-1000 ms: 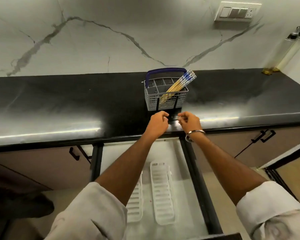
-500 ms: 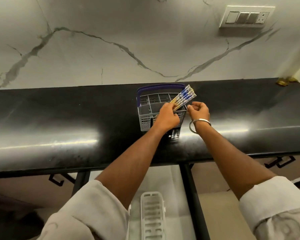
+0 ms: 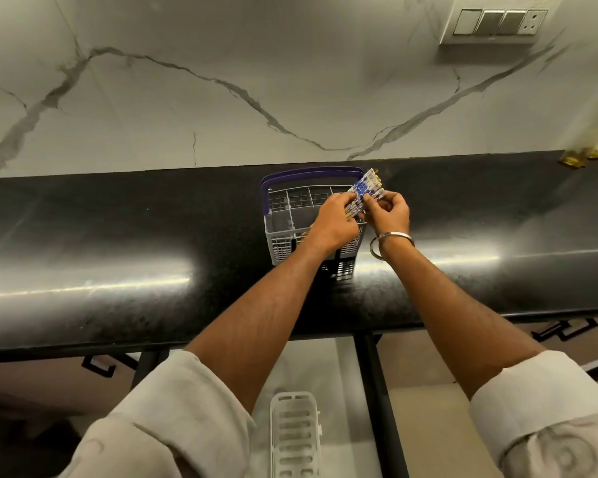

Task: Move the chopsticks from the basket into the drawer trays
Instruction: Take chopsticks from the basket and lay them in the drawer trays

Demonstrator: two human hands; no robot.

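A grey cutlery basket (image 3: pixel 283 232) with a purple handle stands on the black counter. A bundle of chopsticks (image 3: pixel 366 188) with blue-patterned tops leans out of its right compartment. My left hand (image 3: pixel 335 222) is closed around the bundle from the left. My right hand (image 3: pixel 389 212), with a metal bangle at the wrist, pinches the same bundle from the right. Below the counter the drawer (image 3: pixel 339 370) is open, and one white slotted tray (image 3: pixel 295 436) shows in it. My left arm hides the rest of the drawer's left side.
The black counter (image 3: pixel 118 257) runs the full width, backed by a marble wall with a switch panel (image 3: pixel 497 20). A yellowish object (image 3: pixel 579 157) sits at the far right of the counter. Cabinet handles (image 3: pixel 563 331) flank the drawer.
Both hands rose from the counter's front edge to the basket. The left hand took hold of the chopsticks, then the right hand closed on them too. The view tilted up.
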